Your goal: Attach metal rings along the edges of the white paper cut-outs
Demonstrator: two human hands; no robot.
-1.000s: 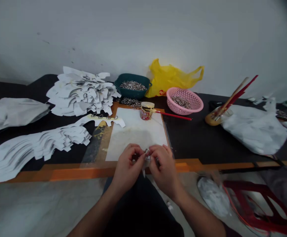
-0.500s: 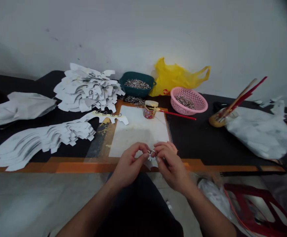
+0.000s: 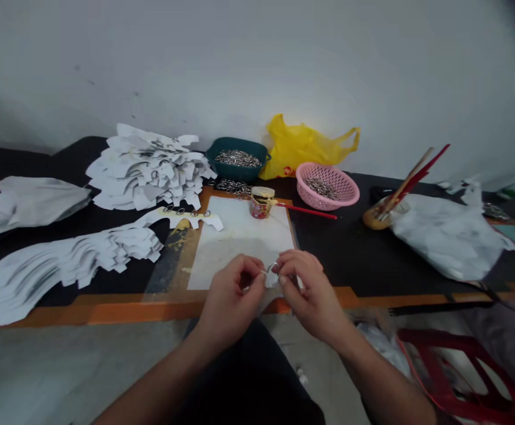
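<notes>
My left hand (image 3: 229, 293) and my right hand (image 3: 309, 288) meet in front of me, just over the near edge of a white board (image 3: 239, 242). Between their fingertips they pinch a small white paper piece (image 3: 272, 280) with a metal ring (image 3: 274, 267) at its top. Much of the piece is hidden by my fingers. Beyond the hands, a long paper cutout with several rings (image 3: 181, 219) lies at the board's far left corner. A small glue jar (image 3: 261, 203) stands at the far edge, with a red-handled brush (image 3: 308, 212) resting on it.
A dark table with an orange edge (image 3: 354, 298) holds stacks of white paper cutouts (image 3: 146, 168) at left, a teal basket of metal rings (image 3: 237, 158), a pink basket of rings (image 3: 327, 186), a yellow bag (image 3: 304, 147), and a white plastic bag (image 3: 447, 237) at right.
The whole scene has shifted slightly in view as my head moved. My hands stay together on the small paper piece, with the ring now turned more upright between my fingertips.
</notes>
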